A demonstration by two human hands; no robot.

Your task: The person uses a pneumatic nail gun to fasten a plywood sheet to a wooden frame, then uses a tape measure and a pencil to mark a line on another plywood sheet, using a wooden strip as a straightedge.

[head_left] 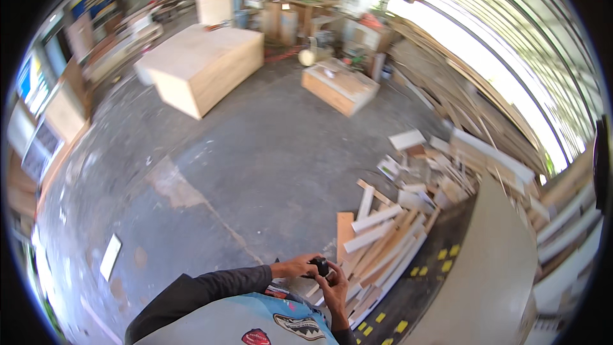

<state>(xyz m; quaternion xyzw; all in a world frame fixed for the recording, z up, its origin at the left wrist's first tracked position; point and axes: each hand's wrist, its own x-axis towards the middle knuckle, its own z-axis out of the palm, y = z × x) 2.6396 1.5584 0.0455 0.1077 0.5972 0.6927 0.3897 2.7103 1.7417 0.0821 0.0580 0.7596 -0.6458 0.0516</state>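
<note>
And there it was, low in view and close in front of you: a small black object [322, 266], compact and chunky, dark across all that showed of it! It was up in the air, caught between the fingers of your left hand [294, 268] and your right hand [335, 286], touching both. Your grip covered part of it, the rest peeked out above, and its finer details and exact tilt were too small to read.
</note>
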